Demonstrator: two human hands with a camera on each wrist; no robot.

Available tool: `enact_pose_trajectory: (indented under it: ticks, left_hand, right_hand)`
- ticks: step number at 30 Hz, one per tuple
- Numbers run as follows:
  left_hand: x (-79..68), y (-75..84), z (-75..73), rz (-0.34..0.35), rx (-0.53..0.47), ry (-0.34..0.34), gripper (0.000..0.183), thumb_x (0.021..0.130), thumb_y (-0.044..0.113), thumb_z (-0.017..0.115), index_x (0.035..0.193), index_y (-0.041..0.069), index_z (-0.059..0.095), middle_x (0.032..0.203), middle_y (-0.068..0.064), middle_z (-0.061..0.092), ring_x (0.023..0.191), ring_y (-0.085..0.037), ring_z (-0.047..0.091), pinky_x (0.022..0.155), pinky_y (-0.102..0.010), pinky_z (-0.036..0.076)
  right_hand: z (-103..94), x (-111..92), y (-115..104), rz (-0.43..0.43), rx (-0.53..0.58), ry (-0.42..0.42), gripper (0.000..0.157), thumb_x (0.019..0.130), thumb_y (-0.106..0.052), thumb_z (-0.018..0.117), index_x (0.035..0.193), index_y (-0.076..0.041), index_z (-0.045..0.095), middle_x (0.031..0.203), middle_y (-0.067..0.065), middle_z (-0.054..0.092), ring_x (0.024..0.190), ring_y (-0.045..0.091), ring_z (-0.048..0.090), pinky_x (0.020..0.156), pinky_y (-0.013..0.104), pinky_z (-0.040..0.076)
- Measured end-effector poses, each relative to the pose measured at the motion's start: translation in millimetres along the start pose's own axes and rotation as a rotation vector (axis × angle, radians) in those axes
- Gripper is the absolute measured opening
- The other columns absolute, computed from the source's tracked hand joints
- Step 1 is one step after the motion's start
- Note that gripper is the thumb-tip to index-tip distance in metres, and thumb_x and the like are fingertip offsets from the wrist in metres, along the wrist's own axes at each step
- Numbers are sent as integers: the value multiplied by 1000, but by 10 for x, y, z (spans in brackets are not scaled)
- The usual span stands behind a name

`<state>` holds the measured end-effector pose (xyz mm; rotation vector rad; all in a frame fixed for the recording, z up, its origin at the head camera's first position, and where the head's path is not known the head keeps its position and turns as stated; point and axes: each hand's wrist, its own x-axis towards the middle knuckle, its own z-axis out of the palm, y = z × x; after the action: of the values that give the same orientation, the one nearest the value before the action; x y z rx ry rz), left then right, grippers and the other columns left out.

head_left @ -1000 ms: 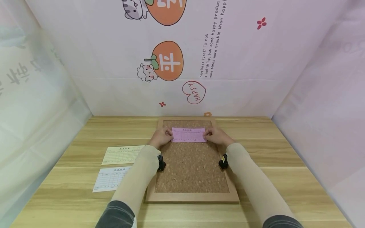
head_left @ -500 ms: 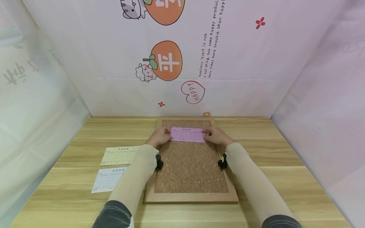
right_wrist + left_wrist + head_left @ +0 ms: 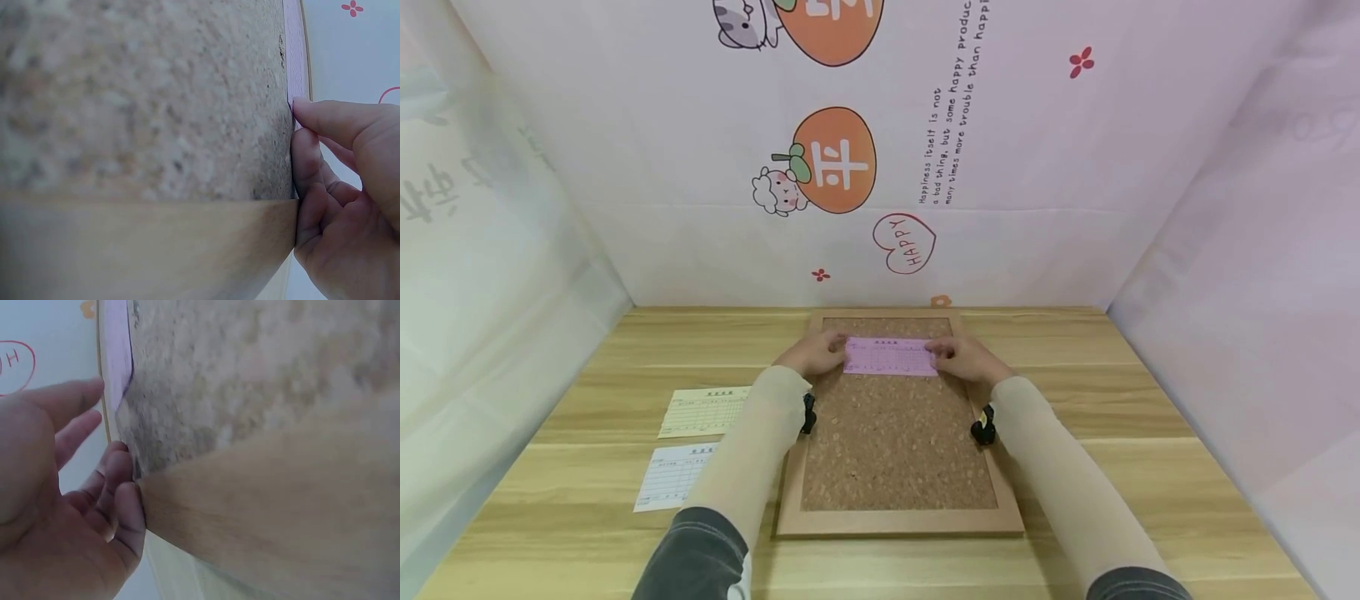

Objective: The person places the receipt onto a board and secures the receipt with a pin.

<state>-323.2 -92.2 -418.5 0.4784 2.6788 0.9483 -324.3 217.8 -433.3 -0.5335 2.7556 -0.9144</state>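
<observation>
In the head view a pink printed paper form [image 3: 891, 357] lies across the upper part of a wood-framed cork board [image 3: 898, 450]. My left hand [image 3: 816, 352] is at the form's left end. In the left wrist view its thumb and forefinger stand apart just off the form's corner [image 3: 117, 350], while its other fingers rest at the board's frame. My right hand [image 3: 964, 357] holds the form's right end. In the right wrist view that thumb's tip is on the pink paper [image 3: 297, 56], with the other fingers curled against the cork.
Left of the board, a yellow form [image 3: 700, 412] and a white form [image 3: 672, 477] lie on the wooden table [image 3: 587, 433], both partly covered by the left sleeve. A printed white wall sheet [image 3: 1015, 242] stands behind the board.
My left hand has loosened from the form's left end and shifted slightly left, with the forearm. The right hand stays at the right end. The head view has drifted a little.
</observation>
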Motion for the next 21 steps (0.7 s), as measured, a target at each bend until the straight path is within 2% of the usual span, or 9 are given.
enact_pose_trajectory:
  ticks: [3,7,11,18,21]
  left_hand:
    - [-3,-40,-23,18,42,-39,53,105,20,51,154,7,38,153,-20,41,135,-39,43,110,-54,33]
    - [-13,-101,-34,37,14,-78,58,104,23,55,156,7,35,150,-23,41,136,-40,41,110,-55,33]
    - [-31,-124,-45,24,-2,-105,63,102,26,61,156,8,35,147,-23,41,134,-39,39,109,-55,32]
    - [-17,-128,-15,-32,49,-94,68,97,33,68,155,13,39,156,-23,23,139,-37,29,111,-56,27]
    - [-1,-136,-5,-34,73,-89,68,96,34,69,154,14,41,156,-22,22,139,-37,29,111,-56,28]
  right_hand:
    - [4,5,-2,2,11,-2,41,99,-12,63,138,-1,59,102,12,61,84,23,52,68,33,42]
    - [5,11,10,-13,8,-4,41,99,-12,62,138,0,58,106,13,63,86,23,53,70,34,44]
    - [10,13,18,-18,-6,-6,41,100,-12,62,139,-1,59,110,14,65,89,23,53,73,35,45]
    - [6,8,7,-1,2,-11,41,100,-13,62,139,-2,58,112,14,64,92,25,54,75,38,46]
    - [-2,0,5,5,9,-19,41,101,-13,61,140,-3,57,114,15,64,93,25,54,76,38,46]
